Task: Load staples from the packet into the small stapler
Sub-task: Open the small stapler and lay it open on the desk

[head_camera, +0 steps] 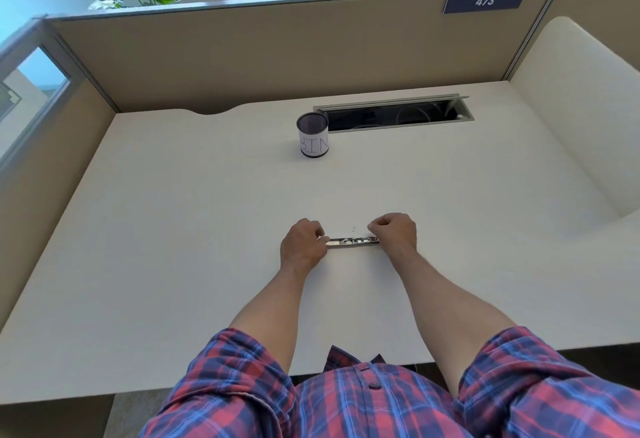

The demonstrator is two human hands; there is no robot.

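A small metal stapler lies flat and opened out on the white desk, its long silver channel running left to right. My left hand pinches its left end with curled fingers. My right hand is closed over its right end. A tiny loose staple lies on the desk just behind the stapler. No staple packet shows in view; whatever is inside my fists is hidden.
A black mesh cup with a paper label reading BIN stands farther back. Behind it is an open cable slot in the desk. Beige partition walls enclose the desk on three sides.
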